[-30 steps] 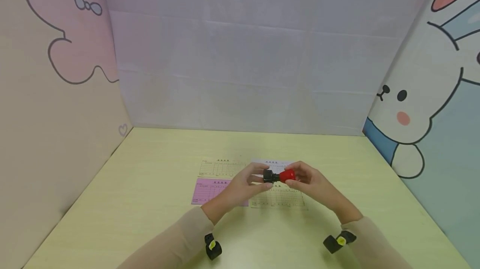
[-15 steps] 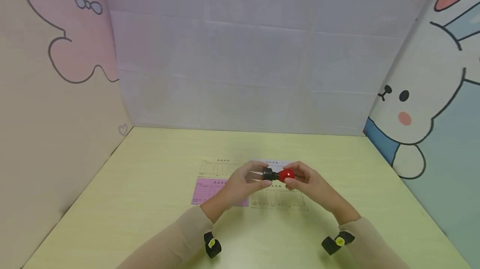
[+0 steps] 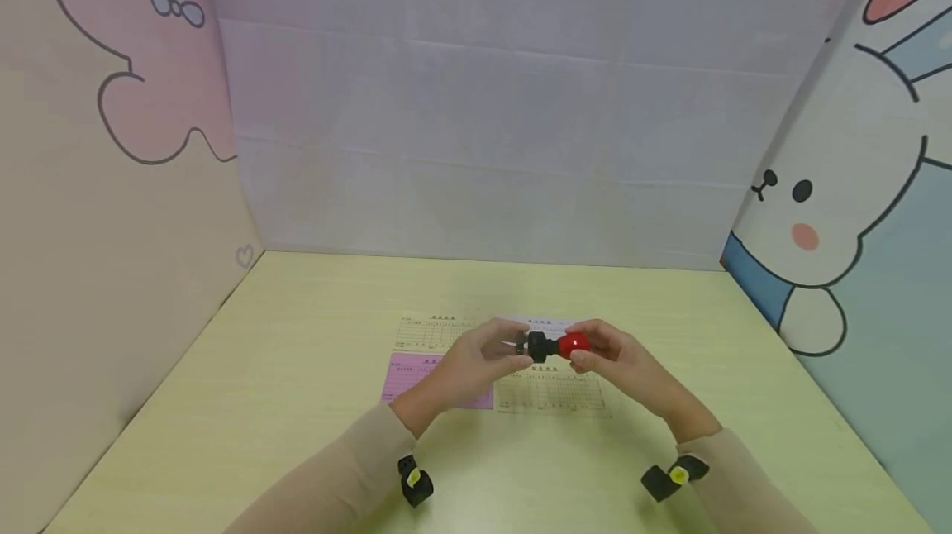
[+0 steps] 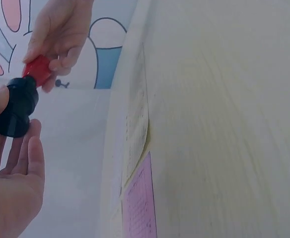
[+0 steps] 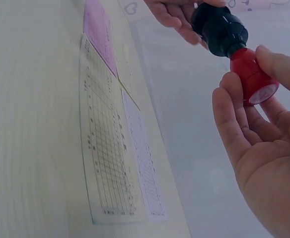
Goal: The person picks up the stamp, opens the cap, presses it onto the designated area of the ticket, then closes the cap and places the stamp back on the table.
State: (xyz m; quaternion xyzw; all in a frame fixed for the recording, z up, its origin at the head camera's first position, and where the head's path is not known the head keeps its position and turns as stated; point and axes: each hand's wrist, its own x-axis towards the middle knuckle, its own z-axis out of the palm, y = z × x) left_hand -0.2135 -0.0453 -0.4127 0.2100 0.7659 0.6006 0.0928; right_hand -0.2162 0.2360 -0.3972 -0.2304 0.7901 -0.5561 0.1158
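A hand stamp with a red knob handle [image 3: 573, 344] and a round black base [image 3: 537, 347] is held sideways above the papers. My right hand [image 3: 617, 360] grips the red knob between thumb and fingers; a pale disc shows on the knob's end in the right wrist view. At the black end, my left hand [image 3: 479, 360] pinches the base, thumb on one side and fingertips [image 4: 35, 130] on the other. The left wrist view shows the black part in two wide sections; whether the outer one is a separate cap, I cannot tell. The stamp's face is hidden.
Printed forms lie flat on the pale yellow table [image 3: 312, 435] under the hands: a pink slip [image 3: 402, 377], cream slips [image 3: 558, 393] and a white slip [image 5: 145, 158]. A pale back wall [image 3: 476, 104] and cartoon-printed side walls surround the table.
The stamp tilts in the right hand during the earlier frames, then shifts slightly right with it. The left hand moves slightly left, and more of the black base shows between the hands.
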